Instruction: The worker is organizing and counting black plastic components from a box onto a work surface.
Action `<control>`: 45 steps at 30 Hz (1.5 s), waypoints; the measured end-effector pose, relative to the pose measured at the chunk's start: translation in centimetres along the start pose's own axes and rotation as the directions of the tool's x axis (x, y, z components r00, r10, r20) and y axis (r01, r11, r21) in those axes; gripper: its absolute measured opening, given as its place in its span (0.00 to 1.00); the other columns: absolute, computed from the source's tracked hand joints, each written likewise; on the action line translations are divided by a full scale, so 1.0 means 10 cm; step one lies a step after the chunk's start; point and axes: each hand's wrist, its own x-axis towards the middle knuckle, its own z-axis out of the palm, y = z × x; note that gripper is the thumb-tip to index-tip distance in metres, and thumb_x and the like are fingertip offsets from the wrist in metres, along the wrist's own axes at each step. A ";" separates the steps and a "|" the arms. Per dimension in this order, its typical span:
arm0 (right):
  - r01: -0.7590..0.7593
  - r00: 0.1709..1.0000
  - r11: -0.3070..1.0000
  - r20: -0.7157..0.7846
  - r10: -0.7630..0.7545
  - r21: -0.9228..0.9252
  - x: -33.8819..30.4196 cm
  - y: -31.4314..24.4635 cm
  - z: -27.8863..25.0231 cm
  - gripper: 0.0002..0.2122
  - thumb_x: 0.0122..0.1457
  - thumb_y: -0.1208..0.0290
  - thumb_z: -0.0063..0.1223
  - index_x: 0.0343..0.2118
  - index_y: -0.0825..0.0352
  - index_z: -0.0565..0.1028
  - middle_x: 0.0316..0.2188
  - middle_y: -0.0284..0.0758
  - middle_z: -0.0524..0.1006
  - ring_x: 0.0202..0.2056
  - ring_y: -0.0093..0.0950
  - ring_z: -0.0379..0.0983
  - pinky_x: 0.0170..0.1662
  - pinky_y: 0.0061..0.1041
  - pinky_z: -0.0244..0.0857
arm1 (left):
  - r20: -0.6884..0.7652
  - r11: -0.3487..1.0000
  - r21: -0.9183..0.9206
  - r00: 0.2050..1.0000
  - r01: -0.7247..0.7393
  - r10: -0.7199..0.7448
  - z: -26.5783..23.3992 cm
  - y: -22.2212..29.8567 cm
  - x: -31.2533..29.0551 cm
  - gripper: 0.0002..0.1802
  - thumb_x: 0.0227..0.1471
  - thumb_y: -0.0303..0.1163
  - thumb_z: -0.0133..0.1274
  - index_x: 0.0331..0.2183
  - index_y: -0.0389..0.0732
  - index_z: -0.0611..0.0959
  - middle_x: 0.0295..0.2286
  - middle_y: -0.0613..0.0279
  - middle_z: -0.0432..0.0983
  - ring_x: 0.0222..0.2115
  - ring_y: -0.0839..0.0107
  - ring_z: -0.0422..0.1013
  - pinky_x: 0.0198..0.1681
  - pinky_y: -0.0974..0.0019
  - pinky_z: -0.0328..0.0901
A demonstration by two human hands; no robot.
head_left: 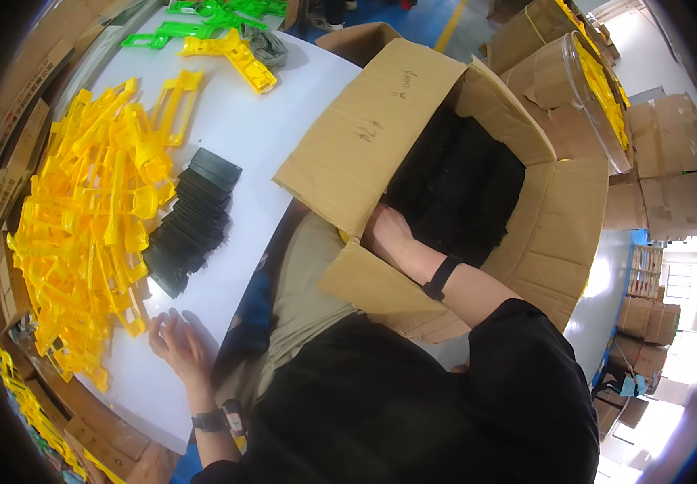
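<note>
My right hand [389,231] reaches into an open cardboard box [413,85], along its near left inner wall. It is beside a mass of black pieces [457,185]; its fingertips are hidden, so I cannot see if it holds anything. My left hand [179,348] rests over the white table [239,242], fingers loosely bent and apart, with nothing visible in it. Closest to it are a heap of yellow plastic frames [94,218] and a fanned row of thin dark plates [191,218].
Green plastic parts [203,22], a yellow part [231,56] and a grey bundle [264,48] occupy the table's far end. Cardboard edging [21,161] runs along its left side. Large cartons [554,89] stand at the far right, some with yellow parts.
</note>
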 end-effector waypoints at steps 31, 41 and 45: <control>-0.184 0.920 0.921 0.390 0.039 0.342 0.07 0.19 -0.24 0.29 0.44 0.63 0.68 0.51 0.66 0.72 0.50 0.46 0.74 0.53 0.39 0.69 0.54 0.32 0.63 | -0.060 0.987 -0.135 0.994 0.085 -0.093 0.00 0.03 0.01 0.08 0.48 0.24 0.54 0.34 0.40 0.78 0.44 0.50 0.68 0.48 0.49 0.63 0.52 0.52 0.58; -0.360 0.827 0.775 0.561 0.008 0.520 0.09 0.23 -0.28 0.20 0.53 0.73 0.58 0.50 0.70 0.72 0.48 0.40 0.75 0.50 0.32 0.69 0.51 0.29 0.63 | -0.111 0.978 -0.166 0.983 0.130 -0.149 -0.04 -0.02 0.01 0.06 0.47 0.23 0.55 0.31 0.37 0.79 0.41 0.51 0.70 0.45 0.53 0.66 0.50 0.56 0.61; -0.459 0.778 0.740 0.625 0.067 0.492 0.12 0.02 -0.42 0.16 0.57 0.71 0.55 0.49 0.68 0.73 0.47 0.36 0.75 0.48 0.29 0.69 0.50 0.28 0.64 | -0.138 0.975 -0.175 0.977 0.136 -0.162 -0.06 0.02 0.05 0.07 0.45 0.23 0.56 0.31 0.38 0.78 0.40 0.52 0.70 0.43 0.53 0.66 0.48 0.56 0.62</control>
